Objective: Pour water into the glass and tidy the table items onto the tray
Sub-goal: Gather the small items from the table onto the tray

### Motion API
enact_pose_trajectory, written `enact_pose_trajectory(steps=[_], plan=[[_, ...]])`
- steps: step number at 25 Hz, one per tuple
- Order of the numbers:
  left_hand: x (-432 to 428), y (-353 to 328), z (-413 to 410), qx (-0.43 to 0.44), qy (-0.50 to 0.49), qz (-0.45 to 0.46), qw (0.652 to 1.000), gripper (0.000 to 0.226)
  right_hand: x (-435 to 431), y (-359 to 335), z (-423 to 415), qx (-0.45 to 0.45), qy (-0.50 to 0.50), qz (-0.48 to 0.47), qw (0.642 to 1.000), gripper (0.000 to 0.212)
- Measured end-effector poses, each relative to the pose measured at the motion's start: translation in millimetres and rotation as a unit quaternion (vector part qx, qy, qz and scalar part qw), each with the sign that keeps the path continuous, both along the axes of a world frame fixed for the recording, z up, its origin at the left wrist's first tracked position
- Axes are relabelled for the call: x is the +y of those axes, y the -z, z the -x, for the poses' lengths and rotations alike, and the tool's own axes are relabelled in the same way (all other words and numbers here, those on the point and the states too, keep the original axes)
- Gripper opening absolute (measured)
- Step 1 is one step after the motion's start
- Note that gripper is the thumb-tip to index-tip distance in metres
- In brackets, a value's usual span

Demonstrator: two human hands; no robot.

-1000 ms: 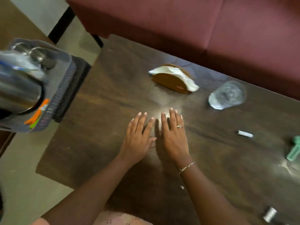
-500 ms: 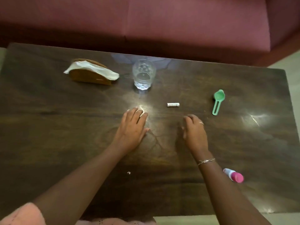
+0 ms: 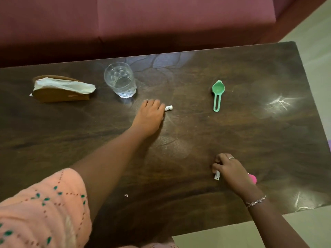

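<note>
A clear glass point(image 3: 119, 81) stands upright near the far edge of the dark wooden table point(image 3: 179, 144). Just right of it my left hand point(image 3: 149, 114) lies with fingers curled over the left end of a small white tube point(image 3: 168, 108), whose right end sticks out. Near the front right, my right hand point(image 3: 231, 169) grips a pink-capped tube point(image 3: 252, 178); its white end shows below my thumb. A green plastic scoop point(image 3: 217, 94) lies at the back right. No tray or water container is in view.
A wooden napkin holder point(image 3: 60, 91) with white napkins stands at the far left. A maroon sofa point(image 3: 143, 24) runs along the table's far side. A tiny white scrap point(image 3: 126, 195) lies near the front edge. Floor shows at the right.
My left hand slid right from the table's middle onto the small white tube. My right hand drew back to the front right and closed round the pink-capped tube.
</note>
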State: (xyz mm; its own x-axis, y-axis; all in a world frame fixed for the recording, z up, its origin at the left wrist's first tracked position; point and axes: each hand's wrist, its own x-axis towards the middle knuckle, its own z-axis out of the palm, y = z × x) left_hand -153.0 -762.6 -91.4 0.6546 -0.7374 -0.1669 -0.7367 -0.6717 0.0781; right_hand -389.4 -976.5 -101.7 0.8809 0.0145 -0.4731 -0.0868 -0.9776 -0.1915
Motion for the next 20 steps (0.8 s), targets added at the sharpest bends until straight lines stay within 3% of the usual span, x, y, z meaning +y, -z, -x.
enact_pose_trajectory(steps=[3,5,11,16,20], plan=[[-29,2,-10,0.038,-0.032,-0.022,0.999,0.027,-2,-4,-7,0.009,-0.025,0.000,1.000,0.023],[-40,6,-13,0.048,-0.030,-0.043,0.997,0.027,-3,-2,-12,0.016,-0.031,0.002,0.999,0.030],[-38,9,-10,0.044,0.001,-0.061,0.997,0.023,13,-3,-21,-0.023,0.037,0.008,0.999,0.034],[18,7,14,0.034,0.017,0.092,0.995,0.013,52,-17,-38,-0.116,0.043,-0.025,0.992,0.029],[89,3,31,0.017,0.011,0.138,0.990,0.025,100,-27,-54,-0.123,0.033,-0.047,0.991,0.025]])
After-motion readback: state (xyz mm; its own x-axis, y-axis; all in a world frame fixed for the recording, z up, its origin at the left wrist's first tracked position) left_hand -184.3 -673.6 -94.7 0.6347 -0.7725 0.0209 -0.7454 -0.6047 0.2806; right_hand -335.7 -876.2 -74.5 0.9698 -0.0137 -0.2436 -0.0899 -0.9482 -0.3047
